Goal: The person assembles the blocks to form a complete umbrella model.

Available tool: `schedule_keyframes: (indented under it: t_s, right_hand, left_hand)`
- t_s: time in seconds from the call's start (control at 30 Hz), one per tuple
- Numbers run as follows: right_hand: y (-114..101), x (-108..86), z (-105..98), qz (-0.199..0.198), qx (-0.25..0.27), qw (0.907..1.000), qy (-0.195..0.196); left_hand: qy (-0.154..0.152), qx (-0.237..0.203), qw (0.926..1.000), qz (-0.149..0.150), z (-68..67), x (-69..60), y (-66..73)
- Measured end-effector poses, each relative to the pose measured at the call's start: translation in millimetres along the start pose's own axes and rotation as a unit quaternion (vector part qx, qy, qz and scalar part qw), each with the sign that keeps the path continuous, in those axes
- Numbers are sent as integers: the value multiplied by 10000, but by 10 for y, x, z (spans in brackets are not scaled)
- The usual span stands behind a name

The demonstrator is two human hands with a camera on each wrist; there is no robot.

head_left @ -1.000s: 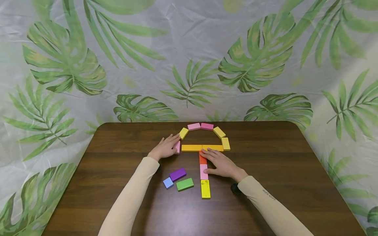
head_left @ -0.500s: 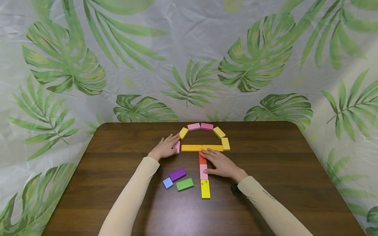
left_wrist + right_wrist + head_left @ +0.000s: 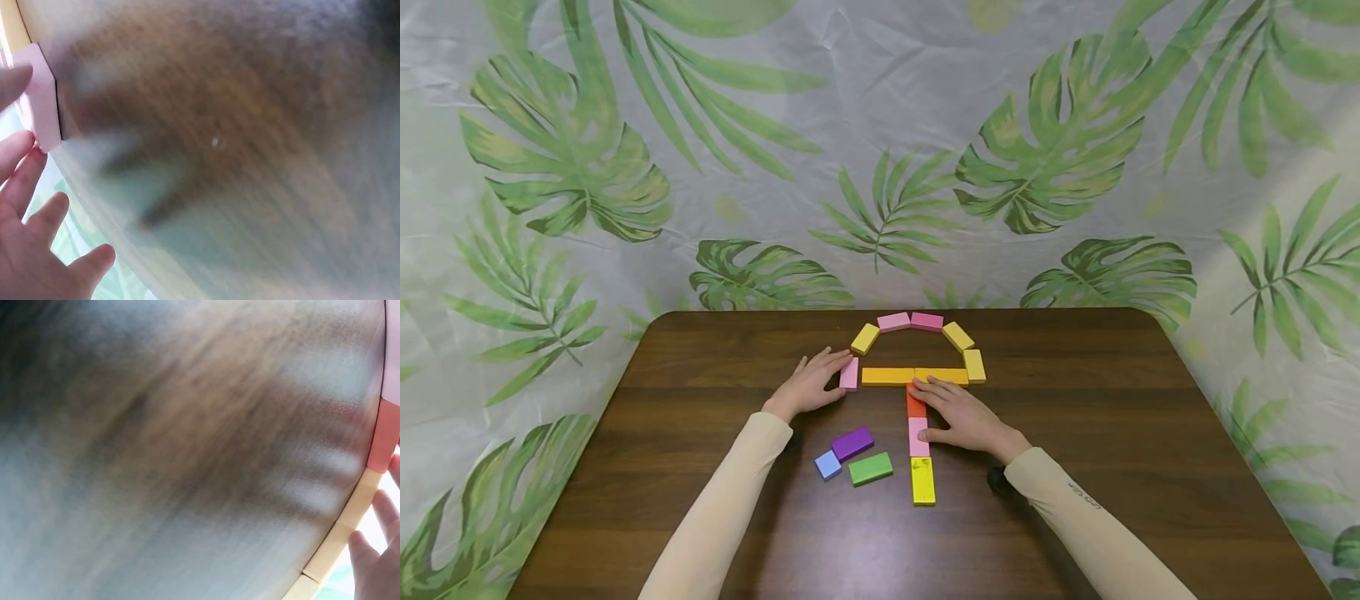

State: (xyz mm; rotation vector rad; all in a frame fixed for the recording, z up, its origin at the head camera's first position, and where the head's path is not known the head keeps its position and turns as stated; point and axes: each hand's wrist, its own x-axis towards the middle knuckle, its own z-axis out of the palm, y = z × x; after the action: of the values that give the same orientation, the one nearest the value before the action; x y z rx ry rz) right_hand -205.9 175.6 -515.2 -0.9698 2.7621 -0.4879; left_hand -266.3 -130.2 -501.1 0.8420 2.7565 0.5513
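My left hand (image 3: 808,385) lies at the left of an arch of blocks, fingers extended and spread. Its thumb and fingertips are at a pink block (image 3: 849,374), also seen in the left wrist view as a pink block (image 3: 42,100); firm contact is unclear. My right hand (image 3: 964,415) rests with loosely straight fingers over the red block (image 3: 916,406), thumb at the pink block (image 3: 918,438) below it. Two orange blocks (image 3: 887,377) lie end to end above the red one. A yellow block (image 3: 923,482) ends the column.
Yellow (image 3: 865,339), light pink (image 3: 892,322), dark pink (image 3: 927,322) and more yellow blocks (image 3: 974,367) curve above the orange row. Purple (image 3: 853,443), blue (image 3: 828,465) and green blocks (image 3: 871,469) lie loose on the brown table (image 3: 1075,400). A leaf-patterned cloth (image 3: 895,100) hangs behind.
My left hand has drawn back slightly to the left, uncovering more of the pink block. The yellow block above it has shifted a little left. My right hand has stayed in place.
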Motion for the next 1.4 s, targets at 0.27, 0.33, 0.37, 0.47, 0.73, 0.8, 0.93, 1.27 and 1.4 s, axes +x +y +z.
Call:
schedule_keyframes:
  t_s: [0.27, 0.33, 0.37, 0.47, 0.73, 0.8, 0.93, 1.27, 1.4]
  right_hand:
    - [-4, -2, -7, -2, 12, 10000, -11]
    - [-1, 0, -6, -13, 2, 10000, -1]
    - [-1, 0, -7, -20, 8, 10000, 4]
    - [2, 1, -5, -36, 11, 10000, 6]
    - [15, 4, 0, -19, 14, 10000, -32]
    - [16, 5, 0, -20, 18, 10000, -44]
    - [19, 7, 2, -46, 33, 10000, -33]
    - [25, 17, 11, -54, 18, 10000, -29]
    - [23, 11, 10, -37, 38, 10000, -22]
  left_hand:
    - [245, 96, 9996, -55, 52, 64, -4]
    - [283, 148, 9995, -55, 65, 82, -7]
    - [287, 169, 9994, -64, 70, 91, -9]
    - [332, 212, 9992, -51, 76, 105, -6]
    - [328, 217, 9991, -168, 81, 140, -2]
    - [304, 240, 9990, -210, 85, 147, -6]
    - [330, 244, 9989, -219, 87, 153, -2]
    - [422, 118, 9990, -108, 60, 102, 13]
    - [482, 9, 9988, -30, 41, 30, 19]
